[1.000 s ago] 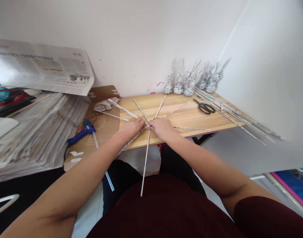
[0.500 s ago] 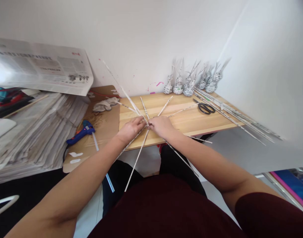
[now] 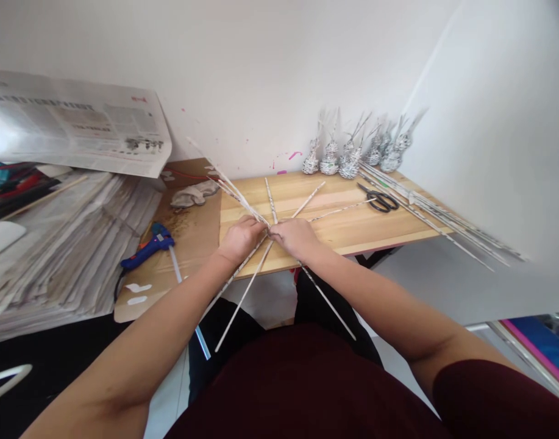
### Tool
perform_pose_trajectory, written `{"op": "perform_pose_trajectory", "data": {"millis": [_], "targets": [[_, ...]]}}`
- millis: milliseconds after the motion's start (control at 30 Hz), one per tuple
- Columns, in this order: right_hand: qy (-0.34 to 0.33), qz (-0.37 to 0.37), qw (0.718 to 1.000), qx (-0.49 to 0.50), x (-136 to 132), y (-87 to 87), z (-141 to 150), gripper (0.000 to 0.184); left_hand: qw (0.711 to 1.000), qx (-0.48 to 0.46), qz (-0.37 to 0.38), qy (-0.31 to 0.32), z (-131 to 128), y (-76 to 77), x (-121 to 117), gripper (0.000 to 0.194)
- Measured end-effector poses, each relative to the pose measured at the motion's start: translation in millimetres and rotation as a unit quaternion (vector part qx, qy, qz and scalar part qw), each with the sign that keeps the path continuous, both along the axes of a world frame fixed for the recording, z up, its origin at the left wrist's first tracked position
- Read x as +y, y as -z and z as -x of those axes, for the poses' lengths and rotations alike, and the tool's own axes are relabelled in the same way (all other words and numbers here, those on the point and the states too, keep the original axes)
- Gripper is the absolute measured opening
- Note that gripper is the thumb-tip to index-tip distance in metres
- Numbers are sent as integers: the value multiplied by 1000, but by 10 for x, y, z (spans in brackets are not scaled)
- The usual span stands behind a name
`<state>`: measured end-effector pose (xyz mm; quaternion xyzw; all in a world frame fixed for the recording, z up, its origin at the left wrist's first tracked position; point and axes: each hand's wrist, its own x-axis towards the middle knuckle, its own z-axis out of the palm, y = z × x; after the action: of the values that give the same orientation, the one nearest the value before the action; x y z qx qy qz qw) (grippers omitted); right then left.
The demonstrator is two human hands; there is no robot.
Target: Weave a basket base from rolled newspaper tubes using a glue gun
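Several thin rolled newspaper sticks (image 3: pixel 242 297) cross at one centre and fan out like spokes over the table's front edge. My left hand (image 3: pixel 243 239) is closed on the sticks just left of that centre. From the right, my right hand (image 3: pixel 294 236) pinches the crossing, its thumb and fingers pressed together. The crossing itself is mostly hidden by my fingers. A few sticks run up and left from my left hand, close together. One stick at the right reaches over the black scissors (image 3: pixel 378 199).
Several woven newspaper gourds (image 3: pixel 330 160) stand against the wall. Long paper sticks (image 3: pixel 439 214) lie at the table's right. On the left are a blue glue gun (image 3: pixel 153 245) on cardboard (image 3: pixel 192 235), a glove (image 3: pixel 194 195) and a newspaper stack (image 3: pixel 87 250).
The spokes have turned a little, and the long upper-left stick has dropped nearer its neighbours. Both hands stay at the centre, the left with its fingers more curled.
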<state>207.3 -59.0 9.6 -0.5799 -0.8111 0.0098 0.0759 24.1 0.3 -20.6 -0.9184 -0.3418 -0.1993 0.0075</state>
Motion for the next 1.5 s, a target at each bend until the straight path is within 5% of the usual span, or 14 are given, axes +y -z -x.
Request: {"op": "perform_pose_trajectory", "data": {"millis": [200,467,667,833,1267,1367,1500], "targets": [[-9,7,1000,19,41,42,10,27,964,-106,195,-144,-157,-136,-24,19],[-17,38,996,77,-40,30,36,22,942,-135,211,-225,-368,-192,-133,26],[-5,143,959,244,212,-112,-84,18,934,-212,187,-219,-342,1,-180,32],[138,253,878,381,624,-195,0,22,930,-238,177,-216,-356,54,-207,35],[150,253,938,185,945,-196,331,15,938,-234,141,-215,-366,82,-249,23],[154,264,922,238,920,-155,259,13,935,-253,146,-202,-356,99,-237,23],[128,278,852,424,865,-47,100,8,926,-274,167,-199,-351,131,-224,29]]}}
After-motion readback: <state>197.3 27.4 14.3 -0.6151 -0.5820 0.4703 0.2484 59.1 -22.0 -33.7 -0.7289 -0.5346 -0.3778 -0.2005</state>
